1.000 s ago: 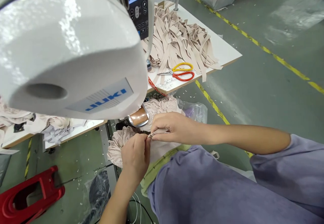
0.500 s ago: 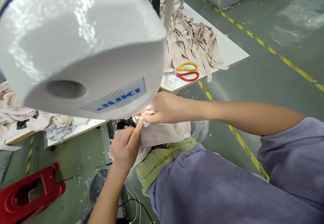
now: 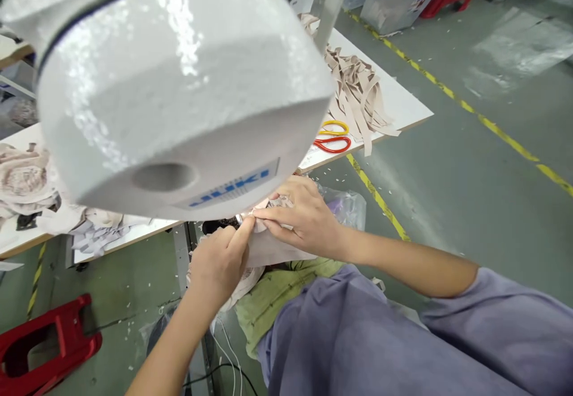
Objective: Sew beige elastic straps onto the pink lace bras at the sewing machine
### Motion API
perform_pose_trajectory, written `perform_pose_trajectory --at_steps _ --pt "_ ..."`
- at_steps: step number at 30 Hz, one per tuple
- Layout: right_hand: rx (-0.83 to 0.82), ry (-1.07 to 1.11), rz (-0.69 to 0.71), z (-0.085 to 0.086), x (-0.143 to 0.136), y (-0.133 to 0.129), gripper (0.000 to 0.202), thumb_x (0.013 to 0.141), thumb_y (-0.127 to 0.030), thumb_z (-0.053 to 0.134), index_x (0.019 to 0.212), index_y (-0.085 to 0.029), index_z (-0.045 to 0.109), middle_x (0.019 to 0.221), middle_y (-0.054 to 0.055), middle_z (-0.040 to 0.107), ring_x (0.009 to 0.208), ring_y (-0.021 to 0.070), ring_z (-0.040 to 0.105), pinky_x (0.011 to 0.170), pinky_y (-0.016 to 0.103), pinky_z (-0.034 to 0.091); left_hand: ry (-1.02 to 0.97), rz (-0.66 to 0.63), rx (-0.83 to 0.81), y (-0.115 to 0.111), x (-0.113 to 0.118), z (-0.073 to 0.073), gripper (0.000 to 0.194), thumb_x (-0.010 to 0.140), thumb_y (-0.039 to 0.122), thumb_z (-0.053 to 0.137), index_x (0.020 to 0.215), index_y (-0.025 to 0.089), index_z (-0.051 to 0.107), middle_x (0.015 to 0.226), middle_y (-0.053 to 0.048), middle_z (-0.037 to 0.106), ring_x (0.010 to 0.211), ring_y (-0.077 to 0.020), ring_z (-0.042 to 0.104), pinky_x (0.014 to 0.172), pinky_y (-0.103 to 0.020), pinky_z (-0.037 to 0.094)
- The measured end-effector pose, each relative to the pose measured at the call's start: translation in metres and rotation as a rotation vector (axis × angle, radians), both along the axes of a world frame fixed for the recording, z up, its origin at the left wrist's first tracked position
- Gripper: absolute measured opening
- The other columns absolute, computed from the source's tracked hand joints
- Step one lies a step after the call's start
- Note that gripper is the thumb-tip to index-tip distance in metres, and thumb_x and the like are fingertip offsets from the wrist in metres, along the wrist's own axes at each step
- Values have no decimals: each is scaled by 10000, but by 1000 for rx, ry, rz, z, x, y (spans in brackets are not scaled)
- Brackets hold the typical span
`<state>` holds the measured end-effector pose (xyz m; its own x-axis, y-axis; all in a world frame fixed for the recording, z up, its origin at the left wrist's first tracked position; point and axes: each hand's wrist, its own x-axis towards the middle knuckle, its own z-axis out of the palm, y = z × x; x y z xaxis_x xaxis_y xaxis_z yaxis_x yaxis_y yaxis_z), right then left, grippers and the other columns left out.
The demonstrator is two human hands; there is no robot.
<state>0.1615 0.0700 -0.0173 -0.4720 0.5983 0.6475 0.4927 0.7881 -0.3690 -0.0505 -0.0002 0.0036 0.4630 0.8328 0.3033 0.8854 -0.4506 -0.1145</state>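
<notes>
A white JUKI sewing machine head [image 3: 192, 97] fills the upper left and hides its needle area. Just below its lower edge, my left hand [image 3: 221, 258] pinches pale beige fabric [image 3: 277, 249] with thumb and index finger. My right hand [image 3: 304, 217] grips the same fabric from the right, its fingertips close to the left ones. Part of the cloth, with a lacy stretch, hangs down toward my lap. The machine head covers some of the right hand's far fingers.
Scissors [image 3: 333, 144] with yellow and red handles lie on the white table [image 3: 403, 100] beside a heap of beige strips [image 3: 358, 88]. More fabric pieces [image 3: 27, 175] are piled at left. A red stool [image 3: 49, 342] stands lower left; a plastic bin [image 3: 398, 2] is at the back.
My right hand has turned, its forearm now lower and its fingers pointing left at the fabric. My left hand stays at about the same place. The view has shifted slightly.
</notes>
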Motion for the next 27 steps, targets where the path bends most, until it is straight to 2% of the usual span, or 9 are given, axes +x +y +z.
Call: perform_pose_trajectory --at_steps 3,5,8,10,13,18,23,27 --pt "-72 42 13 -3 -3 -5 175 903 -196 586 979 -249 735 850 31 587 850 170 564 818 340 458 67 -240 6 13 -23 -2 526 878 -26 405 1350 185 500 605 41 494 548 -135 463 481 -294 220" --pt "-225 98 55 -9 -4 -8 182 925 -220 566 1045 -237 702 842 22 571 786 146 567 726 292 477 85 -280 7 18 -28 -3 524 869 -24 421 1341 188 506 599 43 481 547 -138 460 482 -300 213" --pt "-509 256 61 -22 -3 -14 371 930 -301 584 1289 -226 528 977 34 560 673 101 549 650 264 503 79 -164 12 15 -18 -3 436 872 29 471 1255 214 567 577 44 481 526 -139 462 470 -306 192" --pt "-599 299 61 -26 -2 -16 504 914 -323 601 1375 -230 419 1115 73 553 626 84 518 641 278 516 88 -61 17 8 -3 -3 411 872 54 481 1234 222 579 570 42 501 517 -139 476 467 -309 195" --pt "-597 216 82 -19 2 -10 412 900 -273 578 1306 -233 523 1231 117 544 752 137 565 716 326 535 105 67 30 -4 20 -2 393 887 77 472 1255 177 564 563 40 521 510 -140 495 469 -311 221" --pt "-565 142 117 2 5 16 298 838 -185 587 1116 -221 686 1137 99 628 1012 244 606 854 370 534 80 183 43 -8 41 2 343 903 114 465 1231 124 567 577 28 541 508 -148 510 462 -310 245" --pt "-713 180 224 8 0 40 353 771 -132 574 1086 -197 720 1280 75 618 1108 239 614 789 290 553 61 238 95 -1 46 4 322 861 90 498 1167 135 587 535 29 497 466 -148 471 450 -306 222" --pt "-791 216 295 13 -2 52 343 781 -178 581 1094 -194 720 1343 74 593 1130 238 626 829 309 565 44 250 115 2 48 4 381 830 83 524 1205 135 570 497 45 458 415 -142 414 443 -306 195"
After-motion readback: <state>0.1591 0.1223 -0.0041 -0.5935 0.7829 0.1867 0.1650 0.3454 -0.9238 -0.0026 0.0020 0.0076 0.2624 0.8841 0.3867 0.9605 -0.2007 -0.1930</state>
